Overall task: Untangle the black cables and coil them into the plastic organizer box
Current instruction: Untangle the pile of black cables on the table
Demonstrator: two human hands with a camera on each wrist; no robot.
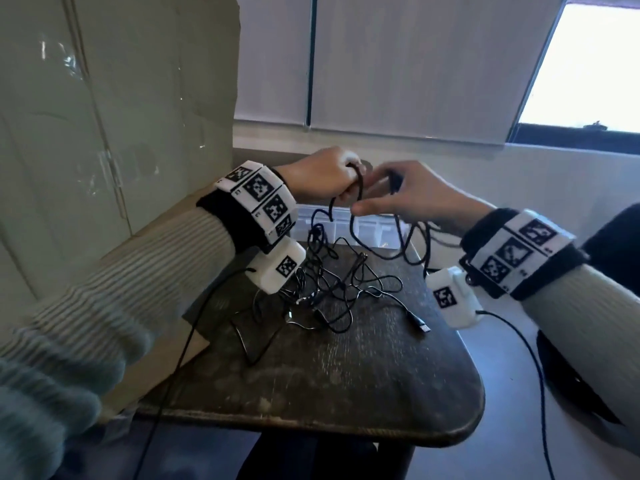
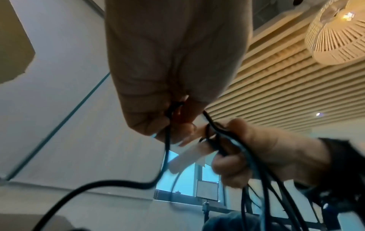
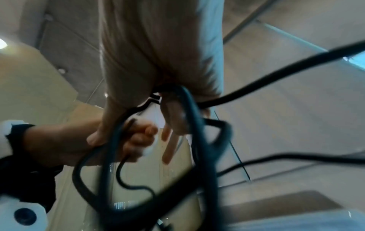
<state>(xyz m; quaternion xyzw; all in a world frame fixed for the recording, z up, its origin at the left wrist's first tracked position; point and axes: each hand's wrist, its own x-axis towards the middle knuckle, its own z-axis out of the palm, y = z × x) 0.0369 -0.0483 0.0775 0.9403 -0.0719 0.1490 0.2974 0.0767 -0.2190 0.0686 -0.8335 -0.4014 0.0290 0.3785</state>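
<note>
While the left hand (image 1: pixel 320 176) grips black cable loops, the right hand (image 1: pixel 412 195) pinches a strand (raised above the desk (image 1: pixel 346 375)), organizer box (image 1: pixel 346 220) at its far edge.

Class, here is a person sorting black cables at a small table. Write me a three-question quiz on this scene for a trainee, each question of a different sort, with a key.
1. True or false: both the left hand and the right hand hold black cable raised above the table.
2. Multiple choice: the plastic organizer box is
A. at the far edge of the table, beyond the hands
B. on the floor
C. in the person's lap
3. Fill in: the loose tangle of cables lies on the ______.

Key: 1 true; 2 A; 3 table
</note>
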